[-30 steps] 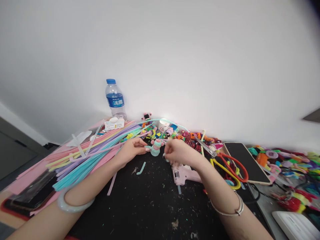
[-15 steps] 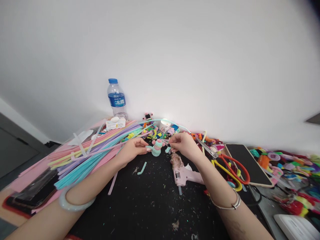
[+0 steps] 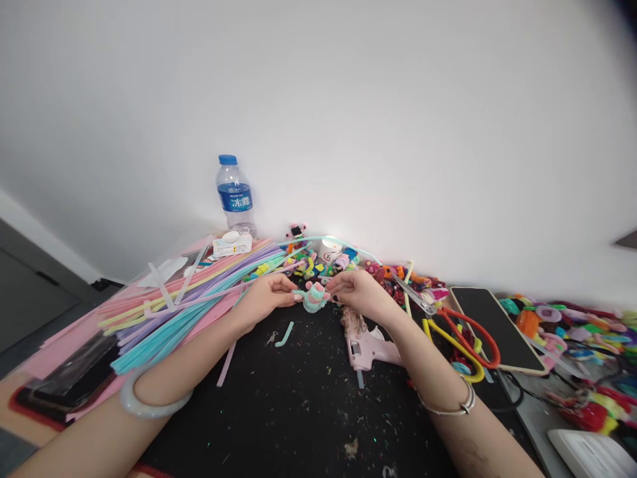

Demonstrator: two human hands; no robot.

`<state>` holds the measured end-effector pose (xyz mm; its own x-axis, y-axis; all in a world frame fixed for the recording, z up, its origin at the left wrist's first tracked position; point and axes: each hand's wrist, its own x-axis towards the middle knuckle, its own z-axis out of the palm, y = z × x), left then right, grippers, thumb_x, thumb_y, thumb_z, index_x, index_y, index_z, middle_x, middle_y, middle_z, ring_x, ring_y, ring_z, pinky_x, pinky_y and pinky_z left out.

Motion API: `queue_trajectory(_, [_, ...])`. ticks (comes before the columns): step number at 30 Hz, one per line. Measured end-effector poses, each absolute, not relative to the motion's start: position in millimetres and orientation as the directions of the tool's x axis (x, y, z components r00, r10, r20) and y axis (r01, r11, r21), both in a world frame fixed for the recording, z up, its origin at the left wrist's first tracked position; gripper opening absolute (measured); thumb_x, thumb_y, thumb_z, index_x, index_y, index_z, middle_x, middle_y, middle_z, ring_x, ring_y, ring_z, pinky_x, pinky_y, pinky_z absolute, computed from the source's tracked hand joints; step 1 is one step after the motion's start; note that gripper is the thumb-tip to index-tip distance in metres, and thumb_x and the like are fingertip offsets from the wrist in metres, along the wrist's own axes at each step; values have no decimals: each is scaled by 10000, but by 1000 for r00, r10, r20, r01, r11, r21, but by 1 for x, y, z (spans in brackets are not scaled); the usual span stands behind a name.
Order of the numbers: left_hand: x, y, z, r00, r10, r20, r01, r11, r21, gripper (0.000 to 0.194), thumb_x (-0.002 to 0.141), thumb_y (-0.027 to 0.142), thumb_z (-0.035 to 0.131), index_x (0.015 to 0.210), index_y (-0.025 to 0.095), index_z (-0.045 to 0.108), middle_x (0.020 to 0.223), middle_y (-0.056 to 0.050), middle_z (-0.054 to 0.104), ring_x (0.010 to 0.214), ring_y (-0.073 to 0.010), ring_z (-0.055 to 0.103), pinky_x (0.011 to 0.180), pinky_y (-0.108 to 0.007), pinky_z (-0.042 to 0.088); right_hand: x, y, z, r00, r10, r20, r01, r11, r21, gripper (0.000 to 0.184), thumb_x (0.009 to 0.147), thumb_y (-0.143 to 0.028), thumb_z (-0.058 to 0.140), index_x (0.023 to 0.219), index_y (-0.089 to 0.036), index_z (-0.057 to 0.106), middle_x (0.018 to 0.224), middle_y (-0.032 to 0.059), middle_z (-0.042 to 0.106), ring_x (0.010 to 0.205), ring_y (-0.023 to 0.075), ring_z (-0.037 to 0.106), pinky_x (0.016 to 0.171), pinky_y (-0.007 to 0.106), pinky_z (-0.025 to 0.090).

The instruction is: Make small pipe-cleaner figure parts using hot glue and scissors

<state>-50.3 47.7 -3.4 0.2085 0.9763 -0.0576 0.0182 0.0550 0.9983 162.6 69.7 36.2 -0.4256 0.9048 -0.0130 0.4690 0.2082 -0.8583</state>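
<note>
A small mint-green pipe-cleaner figure [image 3: 314, 300] with pink round ears is held just above the black table top, between my two hands. My left hand [image 3: 271, 295] pinches the figure's short arm at its left side. On the other side, my right hand [image 3: 358, 292] is closed at the figure's edge, fingertips against it; the small mint piece it held is now mostly hidden by the fingers. Below them lies a bent mint pipe-cleaner offcut [image 3: 284, 334]. A pink hot glue gun [image 3: 367, 348] rests beneath my right wrist.
Bundled pastel pipe cleaners [image 3: 164, 332] lie left, near a water bottle [image 3: 235, 199]. A paper cup [image 3: 330, 247] stands behind amid colourful pipe-cleaner pieces. Right are scissors [image 3: 423, 304] with red and yellow handles, a tablet-like device [image 3: 492, 325] and a colourful pile [image 3: 572, 325].
My right hand has moved left, bringing the mint piece from a gap beside the figure up to its side. The figure now tilts more. My left hand keeps its pinch.
</note>
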Motion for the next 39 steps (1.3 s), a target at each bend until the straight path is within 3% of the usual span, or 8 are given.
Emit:
queue_trajectory(9, [-50, 47, 0, 218, 975, -36, 52, 25, 998, 208, 642, 260, 724, 773, 172, 590, 724, -14, 646, 739, -200, 624, 698, -304, 498, 158, 67, 31, -476, 876, 76, 582, 379, -720, 211, 578, 43, 586, 665, -141, 644, 605, -14, 653, 588, 130, 621, 559, 208, 474])
queue_trajectory(17, [-52, 48, 2, 225, 974, -7, 52, -4, 999, 185, 639, 204, 714, 792, 159, 620, 752, -41, 692, 744, -216, 657, 680, -305, 508, 166, 64, 50, -486, 855, 178, 650, 491, -580, 214, 637, 6, 567, 665, -166, 693, 644, 14, 685, 614, 150, 612, 594, 245, 423])
queue_trajectory(39, [-55, 47, 7, 238, 965, -111, 101, 89, 991, 172, 615, 226, 721, 732, 161, 613, 780, -61, 715, 777, -242, 666, 693, -310, 503, 165, 67, 40, -484, 857, 179, 630, 483, -609, 209, 637, 12, 575, 652, -158, 696, 700, 10, 711, 664, 147, 642, 628, 224, 466])
